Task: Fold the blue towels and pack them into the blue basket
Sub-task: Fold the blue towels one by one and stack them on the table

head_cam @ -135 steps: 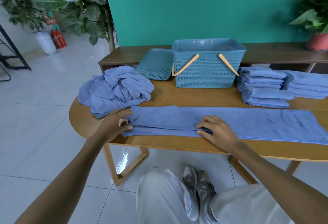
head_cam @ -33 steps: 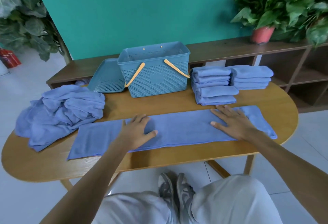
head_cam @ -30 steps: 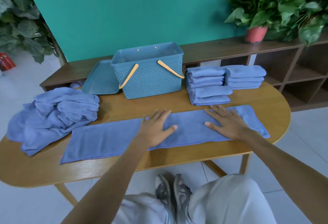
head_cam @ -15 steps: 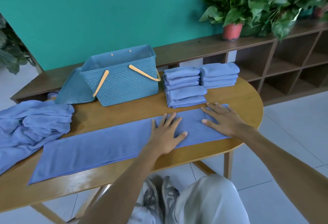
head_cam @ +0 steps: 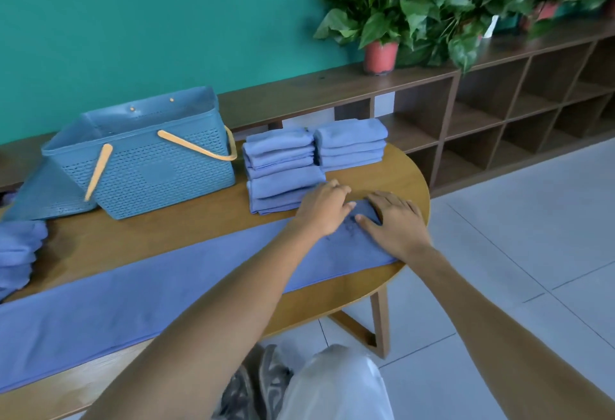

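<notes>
Now lying flat as 1 long strip (head_cam: 139,289) of blue towel along the near edge of the oval wooden table (head_cam: 186,220), running off the picture at left and ending just short of the rounded right end. Pressing down side by side on that right end: left hand (head_cam: 324,208) with fingers bent over the far hem, though whether pinching the cloth cannot be told; right hand (head_cam: 394,225) released, fingers straight and spread on the fabric. Crossing above the strip's near border, both forearms. Standing behind the strip, apart from it, the blue basket (head_cam: 146,160) with tan handles, its lid (head_cam: 46,193) leaning at its left. Sitting just right of the basket, 2 stacks of folded towels (head_cam: 283,166), the left hand touching the nearer one. Showing at far left, a loose heap (head_cam: 18,253). Leaving bare wood between basket and strip, and bare floor (head_cam: 532,220) beyond the table's right end.
</notes>
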